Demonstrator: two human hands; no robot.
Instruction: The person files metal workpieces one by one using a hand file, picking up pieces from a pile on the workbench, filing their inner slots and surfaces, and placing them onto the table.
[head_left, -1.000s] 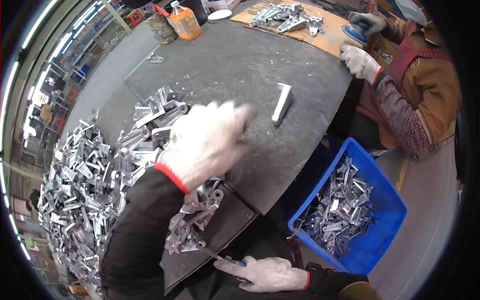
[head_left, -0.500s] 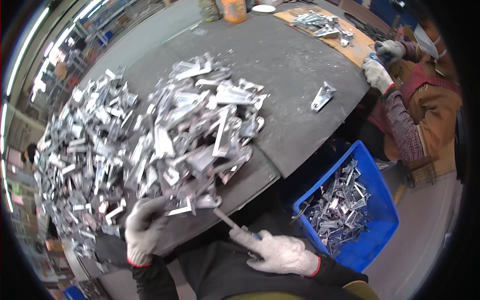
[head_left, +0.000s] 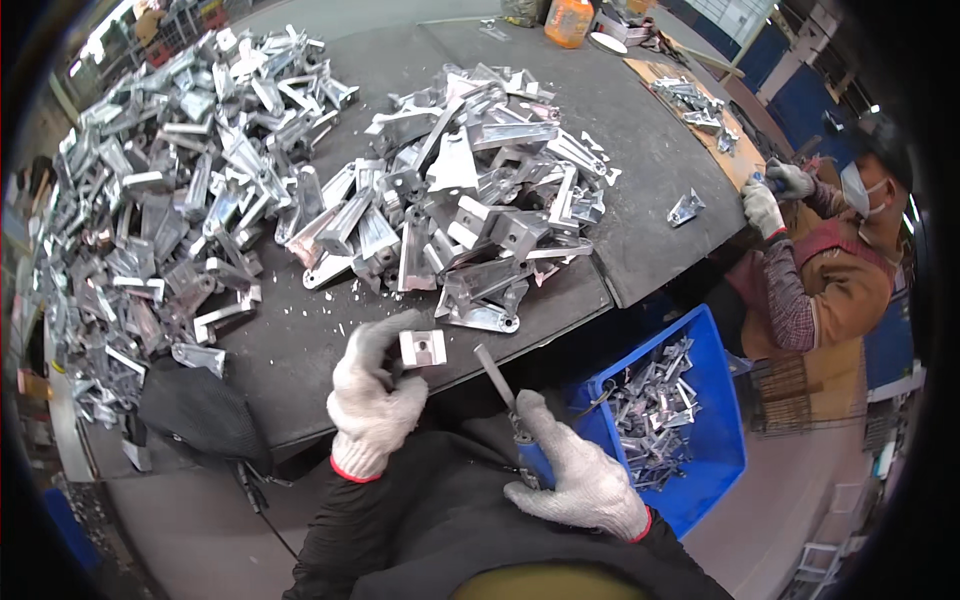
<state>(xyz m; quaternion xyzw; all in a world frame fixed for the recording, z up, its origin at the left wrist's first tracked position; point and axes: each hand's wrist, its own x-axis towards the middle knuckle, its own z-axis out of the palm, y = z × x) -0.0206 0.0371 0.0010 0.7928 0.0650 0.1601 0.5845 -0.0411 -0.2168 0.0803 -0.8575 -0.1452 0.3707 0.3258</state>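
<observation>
My left hand, in a white knit glove with a red cuff, is closed on a silver metal bracket. The bracket's square end with a hole shows; the glove hides the rest. My right hand, gloved alike, grips the blue handle of a file. Its flat grey blade points up and left toward the bracket, apart from it. Just beyond my hands, a heap of similar metal brackets lies on the dark table.
A larger bracket pile spreads at left. A dark cloth bundle hangs at the near edge. A blue bin holding metal pieces stands at right. Past it sits a masked co-worker by a wooden board. One bracket lies alone.
My left hand has moved away from the heap, and a bracket now shows in its fingers. The file has swung more upright in my right hand. The whole view has shifted.
</observation>
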